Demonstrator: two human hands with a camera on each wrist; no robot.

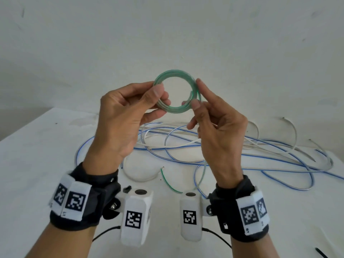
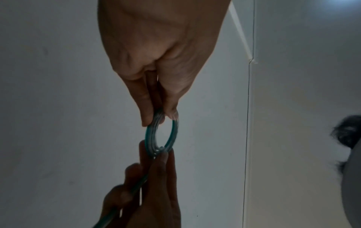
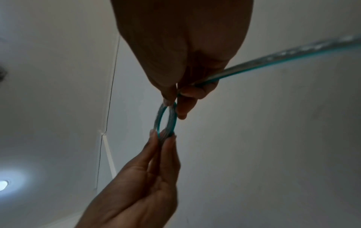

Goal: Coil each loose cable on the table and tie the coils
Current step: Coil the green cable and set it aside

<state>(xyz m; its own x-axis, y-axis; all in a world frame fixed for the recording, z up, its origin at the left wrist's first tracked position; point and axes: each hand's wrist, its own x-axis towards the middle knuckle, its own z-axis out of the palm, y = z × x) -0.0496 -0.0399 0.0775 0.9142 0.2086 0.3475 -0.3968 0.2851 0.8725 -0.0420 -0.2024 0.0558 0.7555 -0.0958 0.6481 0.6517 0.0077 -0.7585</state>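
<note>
A small round coil of green cable is held up in the air above the table. My left hand pinches its left side between thumb and fingers. My right hand pinches the right side with thumb and forefinger. The cable's loose tail runs down past my right palm to the table, ending in a green tip. In the left wrist view the green coil sits edge-on between my left hand and right hand. The right wrist view shows the coil and the tail leaving my right hand.
A tangle of loose blue-striped cable and white cable lies spread over the white table, from the middle to the right edge. A thin black item lies at the near right. A plain wall stands behind.
</note>
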